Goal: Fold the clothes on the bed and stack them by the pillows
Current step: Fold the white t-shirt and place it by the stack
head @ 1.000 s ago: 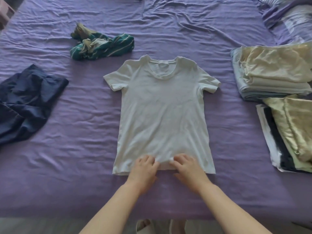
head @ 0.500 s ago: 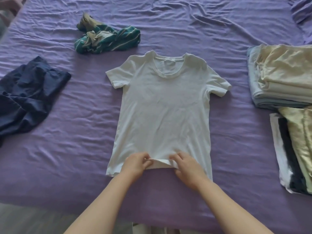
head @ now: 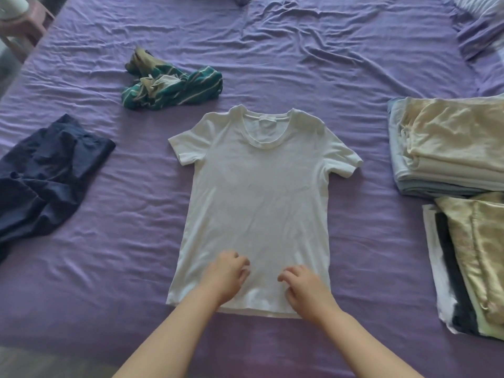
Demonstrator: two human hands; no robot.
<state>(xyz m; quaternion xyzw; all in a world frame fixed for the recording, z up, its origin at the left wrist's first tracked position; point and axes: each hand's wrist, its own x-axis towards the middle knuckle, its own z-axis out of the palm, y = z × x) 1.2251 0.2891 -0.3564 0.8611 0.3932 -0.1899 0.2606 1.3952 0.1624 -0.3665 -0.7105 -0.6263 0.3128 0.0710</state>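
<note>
A white T-shirt [head: 256,203] lies flat, front up, in the middle of the purple bed [head: 300,50], neck away from me. My left hand [head: 226,276] and my right hand [head: 305,290] rest on its lower part just above the hem, fingers loosely curled and holding nothing. The hem lies flat below them. A crumpled green striped garment [head: 174,85] lies beyond the shirt to the left. A rumpled navy garment [head: 46,173] lies at the left edge.
At the right sit a stack of folded cream and pale blue clothes [head: 450,148] and, nearer me, a second folded pile [head: 477,263]. A striped pillow [head: 480,6] shows at the top right corner. A pink stand [head: 19,20] is beside the bed, top left.
Both hands pinched and lifted the shirt's hem half a second ago. They have let it go and moved slightly up onto the shirt; the hem now lies flat.
</note>
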